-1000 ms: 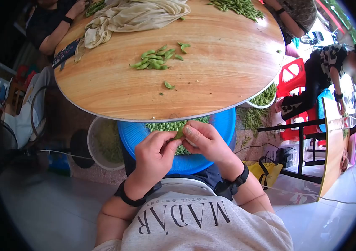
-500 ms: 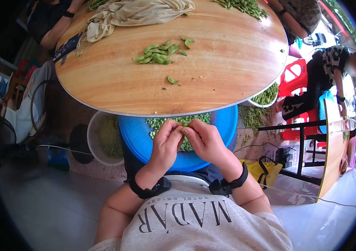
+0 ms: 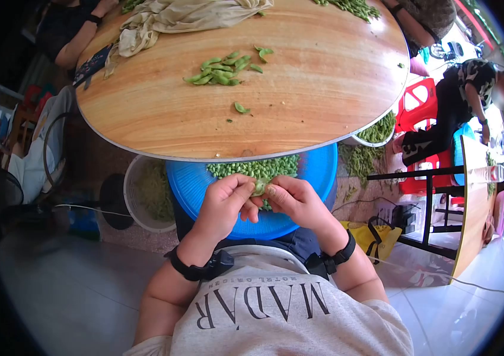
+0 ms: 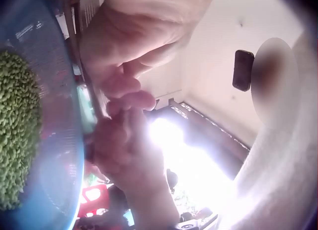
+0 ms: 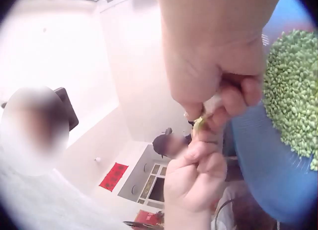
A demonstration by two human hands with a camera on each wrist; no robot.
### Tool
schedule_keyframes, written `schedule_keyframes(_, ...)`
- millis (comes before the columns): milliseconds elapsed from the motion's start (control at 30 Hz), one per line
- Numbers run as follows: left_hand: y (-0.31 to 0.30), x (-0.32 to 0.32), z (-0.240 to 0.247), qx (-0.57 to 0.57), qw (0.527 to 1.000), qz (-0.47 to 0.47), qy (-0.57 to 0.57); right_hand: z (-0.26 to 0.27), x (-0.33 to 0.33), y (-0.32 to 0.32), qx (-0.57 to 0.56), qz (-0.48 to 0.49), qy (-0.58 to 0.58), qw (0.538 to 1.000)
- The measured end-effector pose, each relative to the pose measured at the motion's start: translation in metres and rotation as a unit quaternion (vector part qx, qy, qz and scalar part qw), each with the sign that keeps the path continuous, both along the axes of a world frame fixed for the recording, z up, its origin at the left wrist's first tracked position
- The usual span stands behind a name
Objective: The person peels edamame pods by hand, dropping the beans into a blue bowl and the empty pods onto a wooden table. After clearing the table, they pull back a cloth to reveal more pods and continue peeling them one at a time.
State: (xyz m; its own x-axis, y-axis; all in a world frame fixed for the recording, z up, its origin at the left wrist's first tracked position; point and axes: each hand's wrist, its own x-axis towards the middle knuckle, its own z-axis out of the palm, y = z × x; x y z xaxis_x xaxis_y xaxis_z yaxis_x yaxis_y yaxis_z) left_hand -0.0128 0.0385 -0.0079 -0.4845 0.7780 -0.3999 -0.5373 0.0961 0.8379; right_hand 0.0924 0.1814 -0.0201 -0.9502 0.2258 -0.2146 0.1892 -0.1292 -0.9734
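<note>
Both hands meet above a blue basket (image 3: pixel 317 178) of shelled green beans (image 3: pixel 234 169). Between thumb and fingers the left hand (image 3: pixel 223 204) pinches one end of a green pod (image 3: pixel 258 188); the right hand (image 3: pixel 299 203) pinches its other end. In the right wrist view the pod (image 5: pixel 199 123) shows as a small green piece between the fingertips of the right hand (image 5: pixel 213 66) and the left hand (image 5: pixel 195 183). The left wrist view shows the fingers of both hands touching, with the pod hidden.
The round wooden table (image 3: pixel 163 118) lies beyond the basket, bearing a pile of pods (image 3: pixel 219 71) and a beige cloth (image 3: pixel 193 15). A pale tub (image 3: pixel 135 204) stands at left, a pod-filled container (image 3: pixel 376 132) at right. Other people are around the table.
The pod, mostly covered by the fingers half a second ago, shows more plainly between the hands. The left hand's lower fingers have spread out below it.
</note>
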Motion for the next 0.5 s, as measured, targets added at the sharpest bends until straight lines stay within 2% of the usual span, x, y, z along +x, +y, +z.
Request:
schedule_keyframes(33,-0.002,0.001,0.003,-0.018,0.999,-0.004,0.040,-0.003,0.001,0.001,-0.026,0.009,-0.016,0.999)
schedule_keyframes(133,-0.008,0.000,0.008,-0.052,0.993,-0.012,0.106,0.009,-0.002,0.005,0.151,-0.064,-0.014,0.986)
schedule_keyframes(233,-0.011,0.000,0.010,-0.055,0.990,-0.015,0.127,0.023,-0.013,-0.002,0.282,-0.057,0.135,0.948)
schedule_keyframes(367,-0.019,0.001,0.009,-0.077,0.975,-0.040,0.205,0.014,-0.021,-0.013,0.166,0.003,0.052,0.985)
schedule_keyframes(500,-0.028,0.007,0.007,-0.098,0.962,-0.051,0.249,0.015,-0.021,-0.017,0.238,0.041,0.053,0.969)
